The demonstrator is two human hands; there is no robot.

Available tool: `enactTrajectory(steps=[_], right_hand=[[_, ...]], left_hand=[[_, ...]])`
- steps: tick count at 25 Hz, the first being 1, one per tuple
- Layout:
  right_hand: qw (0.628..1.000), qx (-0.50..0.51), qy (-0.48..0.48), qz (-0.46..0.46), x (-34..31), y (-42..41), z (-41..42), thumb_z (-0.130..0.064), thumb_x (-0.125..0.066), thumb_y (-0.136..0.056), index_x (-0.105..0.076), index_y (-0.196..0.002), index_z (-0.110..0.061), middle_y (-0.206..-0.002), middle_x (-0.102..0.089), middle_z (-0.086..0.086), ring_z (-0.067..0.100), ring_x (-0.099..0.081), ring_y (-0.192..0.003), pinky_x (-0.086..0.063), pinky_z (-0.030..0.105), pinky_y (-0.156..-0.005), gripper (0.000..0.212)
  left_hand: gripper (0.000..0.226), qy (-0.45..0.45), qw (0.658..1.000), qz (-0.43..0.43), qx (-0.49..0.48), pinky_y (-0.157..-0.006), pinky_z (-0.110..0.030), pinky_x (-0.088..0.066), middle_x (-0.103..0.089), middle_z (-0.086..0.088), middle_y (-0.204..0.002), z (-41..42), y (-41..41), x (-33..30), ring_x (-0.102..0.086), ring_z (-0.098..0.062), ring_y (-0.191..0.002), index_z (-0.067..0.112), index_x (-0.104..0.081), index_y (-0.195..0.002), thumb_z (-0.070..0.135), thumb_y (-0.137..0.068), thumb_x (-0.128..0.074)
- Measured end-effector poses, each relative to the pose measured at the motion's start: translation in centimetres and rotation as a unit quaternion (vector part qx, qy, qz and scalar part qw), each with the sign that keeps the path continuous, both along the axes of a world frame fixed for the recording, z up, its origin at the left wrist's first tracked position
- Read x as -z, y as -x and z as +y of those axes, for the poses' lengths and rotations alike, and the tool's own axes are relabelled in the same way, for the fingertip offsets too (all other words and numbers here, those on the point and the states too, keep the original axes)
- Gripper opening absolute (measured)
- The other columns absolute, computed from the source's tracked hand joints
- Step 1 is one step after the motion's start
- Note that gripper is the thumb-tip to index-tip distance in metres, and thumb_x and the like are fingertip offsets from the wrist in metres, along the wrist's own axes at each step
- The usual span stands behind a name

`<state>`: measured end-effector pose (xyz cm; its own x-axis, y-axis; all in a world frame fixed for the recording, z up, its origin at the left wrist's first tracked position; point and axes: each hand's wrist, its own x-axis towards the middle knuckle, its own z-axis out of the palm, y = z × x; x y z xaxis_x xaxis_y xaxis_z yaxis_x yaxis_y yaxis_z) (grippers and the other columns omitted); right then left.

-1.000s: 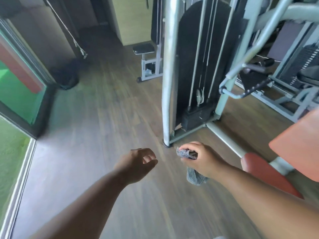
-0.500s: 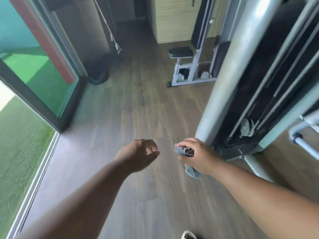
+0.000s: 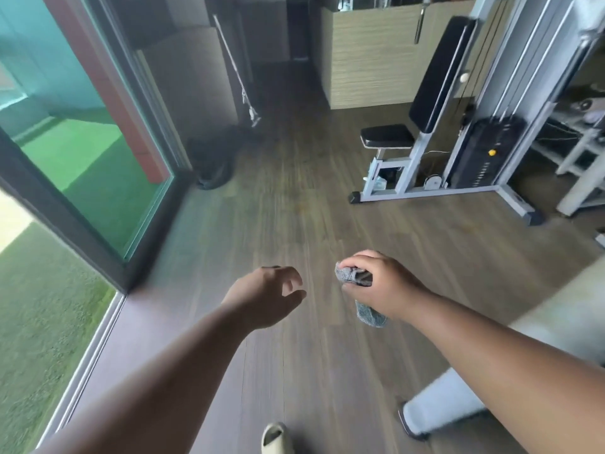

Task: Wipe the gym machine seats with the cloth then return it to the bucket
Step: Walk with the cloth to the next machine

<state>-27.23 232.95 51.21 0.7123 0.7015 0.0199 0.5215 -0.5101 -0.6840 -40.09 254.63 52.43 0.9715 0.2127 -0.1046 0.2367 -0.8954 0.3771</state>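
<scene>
Daylight from the window [image 3: 82, 165] at left; motion-blurred, wide-angle edges bent

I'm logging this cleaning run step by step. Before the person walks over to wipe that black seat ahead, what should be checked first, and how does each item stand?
1. Cloth in hand: ok, the right hand is closed around it, with one end hanging below the fist.
2. Left hand free: ok, open and holding nothing.
3. Black seat bare: ok, nothing lies on the pad.
4. Floor path to the seat: ok, no obstacle shows.
5. Cloth damp enough: cannot tell.
6. Bucket located for the return: cannot tell; a dark blurred shape sits by the glass door.
</scene>
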Motion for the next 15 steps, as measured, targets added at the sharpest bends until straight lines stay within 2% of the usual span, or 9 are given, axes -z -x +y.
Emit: enactTrajectory(steps=[4,7,10,15], right_hand=[[0.996,0.081,-0.011,0.027,0.1,-7.6,5.0,-0.027,-0.074,-0.083,-0.068,-0.111,-0.034,-0.11,-0.057,-0.02,-0.001,-0.057,-0.095,-0.037,0.004,-0.08,0.029],[0.993,0.113,-0.018,0.039,0.5,-13.5,7.2,-0.029,-0.074,-0.082,-0.068,-0.111,-0.035,-0.113,-0.057,-0.021,-0.003,-0.059,-0.097,-0.044,0.013,-0.088,0.03],[0.989,0.142,-0.015,0.042,1.1,-21.0,8.2,-0.031,-0.074,-0.082,-0.068,-0.111,-0.036,-0.11,-0.057,-0.022,-0.005,-0.059,-0.097,-0.046,0.017,-0.089,0.03],[0.989,0.146,-0.004,0.033,1.2,-37.9,10.0,-0.033,-0.072,-0.083,-0.066,-0.108,-0.04,-0.105,-0.054,-0.027,-0.013,-0.055,-0.093,-0.038,0.004,-0.076,0.027]], left_hand=[[0.021,0.015,0.998,0.035,0.04,-0.076,-0.029,-0.055,-0.063,0.023,-0.096,6.6,-10.2,-0.6,-0.062,-0.001,-0.086,0.042,-0.062,-0.105,0.055,-0.09,-0.055],[0.022,0.011,0.995,0.049,0.081,-0.077,-0.03,-0.056,-0.064,0.025,-0.098,9.3,-18.5,-0.5,-0.062,0.001,-0.087,0.045,-0.06,-0.106,0.058,-0.089,-0.053],[0.024,0.008,0.993,0.046,0.11,-0.079,-0.032,-0.057,-0.065,0.023,-0.098,10.9,-27.6,-0.5,-0.063,-0.001,-0.089,0.043,-0.061,-0.107,0.057,-0.089,-0.054],[0.027,-0.01,0.994,0.028,0.11,-0.079,-0.031,-0.057,-0.066,0.022,-0.103,13.0,-44.7,-0.9,-0.064,-0.002,-0.09,0.042,-0.061,-0.112,0.056,-0.091,-0.054]])
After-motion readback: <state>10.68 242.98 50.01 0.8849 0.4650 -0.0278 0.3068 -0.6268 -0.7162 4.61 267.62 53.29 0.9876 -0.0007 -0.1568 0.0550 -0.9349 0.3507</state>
